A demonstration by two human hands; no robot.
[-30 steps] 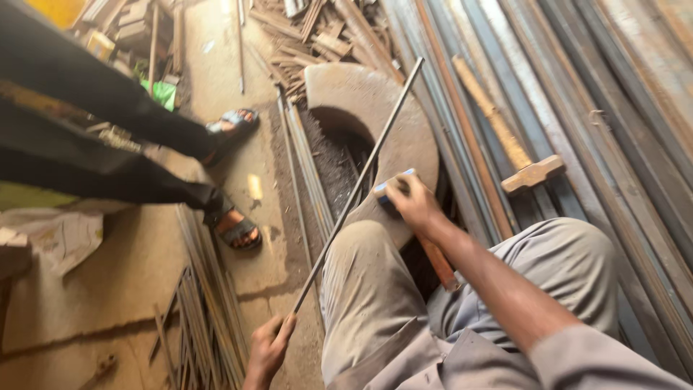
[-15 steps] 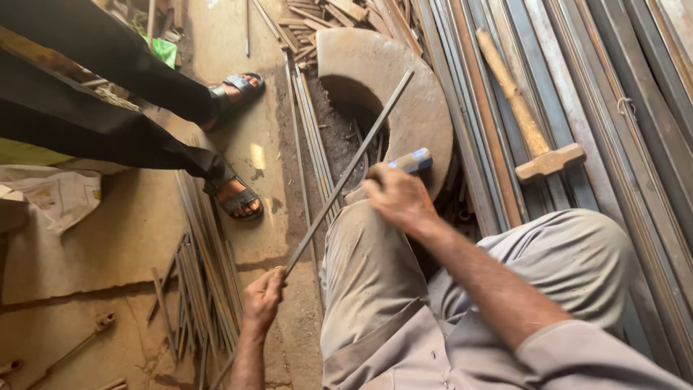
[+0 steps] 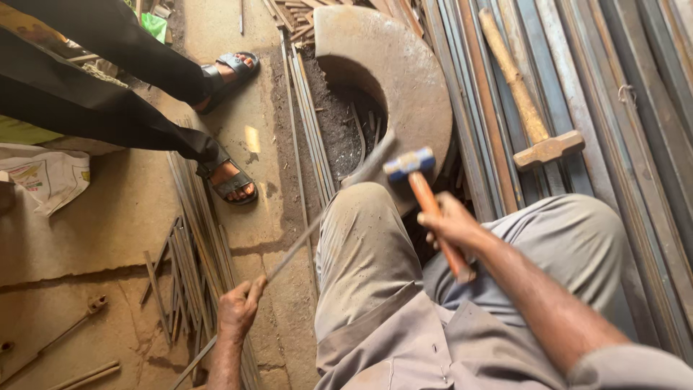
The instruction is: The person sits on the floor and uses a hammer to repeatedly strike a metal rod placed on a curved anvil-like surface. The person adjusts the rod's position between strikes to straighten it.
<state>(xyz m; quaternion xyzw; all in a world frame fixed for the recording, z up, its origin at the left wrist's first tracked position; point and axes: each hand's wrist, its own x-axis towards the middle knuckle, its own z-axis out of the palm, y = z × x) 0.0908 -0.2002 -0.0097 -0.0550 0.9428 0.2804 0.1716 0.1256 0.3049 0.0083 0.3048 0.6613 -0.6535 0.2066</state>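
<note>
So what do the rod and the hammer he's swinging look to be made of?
The rod: grey, dull, thin and straight, probably bare steel. The hammer in the right hand: reddish-orange handle, likely wood or painted; blurred blue-grey head, presumably painted metal. The left hand grips the rod.

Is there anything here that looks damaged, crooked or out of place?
Yes. The heavy round metal block has a deep cutout holding dark debris. A second hammer lies loose across the stacked metal bars. Another person's sandalled foot stands near the thin rod held by the left hand.
</note>
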